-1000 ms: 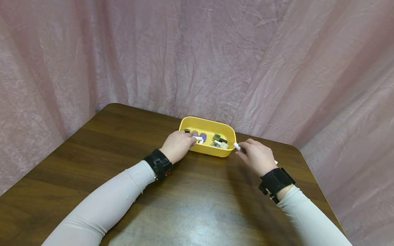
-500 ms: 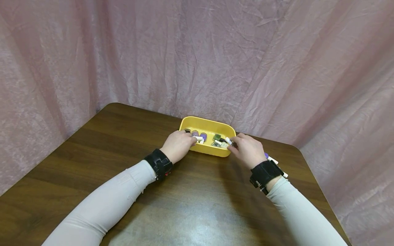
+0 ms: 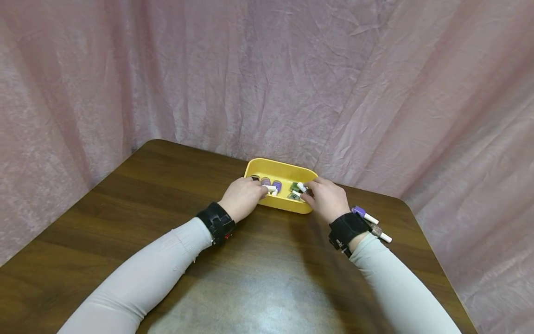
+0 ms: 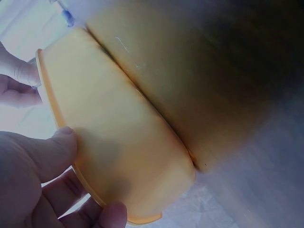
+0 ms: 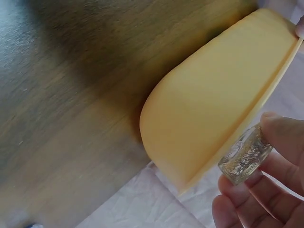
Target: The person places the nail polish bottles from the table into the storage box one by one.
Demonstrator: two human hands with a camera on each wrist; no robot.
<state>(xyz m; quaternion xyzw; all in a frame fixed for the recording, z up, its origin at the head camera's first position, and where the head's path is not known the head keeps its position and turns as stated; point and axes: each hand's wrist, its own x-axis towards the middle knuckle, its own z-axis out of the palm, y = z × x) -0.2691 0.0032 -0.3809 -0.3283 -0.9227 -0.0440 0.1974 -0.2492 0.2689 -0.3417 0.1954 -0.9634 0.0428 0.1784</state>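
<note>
A yellow plastic tub [image 3: 288, 204] stands near the table's back edge. Inside lie several nail polish bottles, among them a purple bottle [image 3: 277, 186] and a green bottle [image 3: 295, 187]. My left hand [image 3: 242, 197] grips the tub's left end; in the left wrist view its thumb [image 4: 61, 147] lies against the outer wall by the rim. Over the tub's right end, my right hand [image 3: 329, 199] pinches a white-capped nail polish bottle [image 5: 247, 154] of clear glass with glittery contents. The fingers hide that bottle's cap in the right wrist view.
Right of the tub, behind my right wrist, a purple nail polish bottle [image 3: 359, 211] and a glittery brownish nail polish bottle [image 3: 375, 229] lie on the wooden table [image 3: 200, 157], both white-capped. A pink curtain [image 3: 275, 79] hangs behind the table.
My right hand has moved left with the glittery bottle, from beside the tub to over its right end. This uncovers the bottles on the table. The left hand stays almost still.
</note>
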